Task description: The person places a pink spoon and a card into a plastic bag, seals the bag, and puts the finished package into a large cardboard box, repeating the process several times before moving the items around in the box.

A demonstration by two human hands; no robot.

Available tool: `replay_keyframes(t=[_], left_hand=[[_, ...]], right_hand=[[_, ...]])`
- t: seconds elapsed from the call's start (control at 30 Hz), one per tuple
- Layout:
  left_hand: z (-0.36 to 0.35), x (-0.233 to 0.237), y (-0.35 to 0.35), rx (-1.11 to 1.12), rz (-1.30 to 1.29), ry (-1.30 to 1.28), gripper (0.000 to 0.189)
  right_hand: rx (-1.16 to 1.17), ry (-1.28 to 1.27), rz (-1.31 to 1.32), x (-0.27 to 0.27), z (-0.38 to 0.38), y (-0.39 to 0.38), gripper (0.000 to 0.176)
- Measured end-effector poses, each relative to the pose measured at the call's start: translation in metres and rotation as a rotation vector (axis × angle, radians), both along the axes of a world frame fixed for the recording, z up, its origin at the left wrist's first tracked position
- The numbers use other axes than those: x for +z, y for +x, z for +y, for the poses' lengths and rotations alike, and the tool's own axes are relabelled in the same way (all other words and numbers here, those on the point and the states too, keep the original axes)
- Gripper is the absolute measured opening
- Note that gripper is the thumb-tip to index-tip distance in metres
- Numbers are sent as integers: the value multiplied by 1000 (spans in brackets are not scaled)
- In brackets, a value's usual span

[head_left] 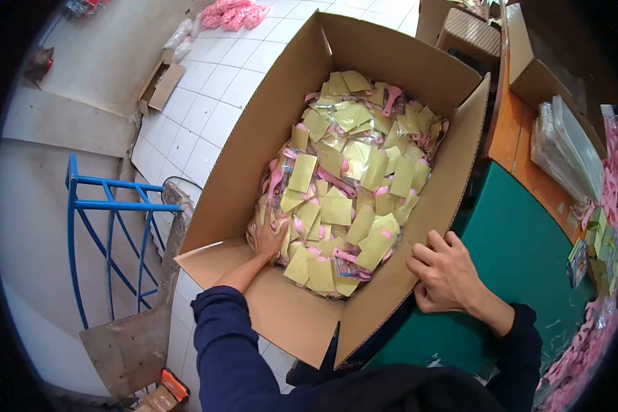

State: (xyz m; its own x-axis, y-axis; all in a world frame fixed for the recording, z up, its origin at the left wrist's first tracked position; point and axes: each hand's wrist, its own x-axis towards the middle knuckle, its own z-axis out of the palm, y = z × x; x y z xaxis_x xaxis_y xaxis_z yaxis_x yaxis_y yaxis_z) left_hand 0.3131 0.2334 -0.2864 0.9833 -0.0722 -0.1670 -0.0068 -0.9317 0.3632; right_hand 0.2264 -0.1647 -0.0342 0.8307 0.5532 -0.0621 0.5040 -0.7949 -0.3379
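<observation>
A large open cardboard box (254,130) stands in front of me with its flaps up. Inside lies a heap of clear plastic packets (336,206), each with a yellow card and a pink plastic piece with a rounded end. My left hand (268,237) reaches into the box's near left corner, fingers stretched out against the packets at the heap's edge. Some of its fingertips are partly hidden among them. My right hand (446,271) is outside, its bent fingers gripping the top edge of the box's right side.
To the right is a green-topped table (508,233) with an orange-brown wooden surface (511,137) behind it, holding clear plastic bags (563,151). Pink pieces (584,343) line the far right. A blue metal frame (110,206) stands left. Pink bags (233,14) lie on the tiled floor (206,103).
</observation>
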Motion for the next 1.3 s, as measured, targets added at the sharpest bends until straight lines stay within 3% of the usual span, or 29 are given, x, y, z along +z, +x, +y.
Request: replay_keyframes(t=[0.17,0.27,0.3,0.43,0.53,0.57,0.67,0.77,0.9,1.0,1.07,1.13,1.17,1.2,1.3], left_hand=[[-26,3,-18,93,-12,253,79],[3,-31,-13,33,-32,72,80],[-7,-14,-8,120,95,150,81],[9,-11,10,22,130,118,79],[18,15,44,29,588,286,79],[-4,49,55,-7,615,332,81],[-33,64,83,-90,175,-136,79],[-68,25,97,-425,-79,133,76],[-76,-56,113,-404,-251,214,80],[-88,-23,108,-302,-51,207,83],[-82,-24,107,-315,-216,55,82],[-97,23,74,-256,-309,-7,78],[-94,37,61,-532,-319,359,73],[-90,20,46,-799,-154,74,74],[-139,45,-24,-1159,-124,76,88]], right_hand=[[-1,-32,39,3,7,6,24],[2,-26,52,2,0,3,21],[-4,-9,39,1,-5,0,20],[-20,17,-6,1,-1,3,18],[-22,35,-23,-3,-1,0,19],[-29,45,-36,-5,-1,-1,19],[-33,50,-46,-4,-2,-2,19],[-29,32,-31,-3,0,-1,19],[-33,69,-7,-2,-4,-1,19],[-24,50,-41,-2,-3,0,19],[-26,17,-20,-1,2,3,19],[-26,22,16,0,3,4,19],[-36,34,-1,-1,1,2,19],[-40,48,-18,-3,-1,1,20],[-37,46,-14,-4,2,1,20]])
